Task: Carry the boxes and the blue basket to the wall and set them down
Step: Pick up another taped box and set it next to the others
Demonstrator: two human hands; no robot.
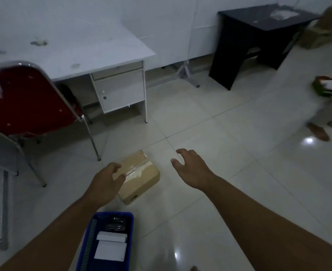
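I am reaching both arms toward the taped cardboard box (141, 176) lying on the floor tiles. Left hand (104, 182) and right hand (190, 167) are spreading open, fingers holding nothing. Blue basket (83, 249) is sitting on the floor nearest me. Nothing carried; the wall (171, 26) is lying well ahead.

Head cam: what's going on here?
A person is reaching both hands down toward a taped cardboard box on the tiled floor. The left hand is open, over the box's near-left edge; whether it touches is unclear. The right hand is open and clear of the box to its right. The blue basket, holding white packets, sits on the floor nearer the person, untouched. Nothing is lifted yet.
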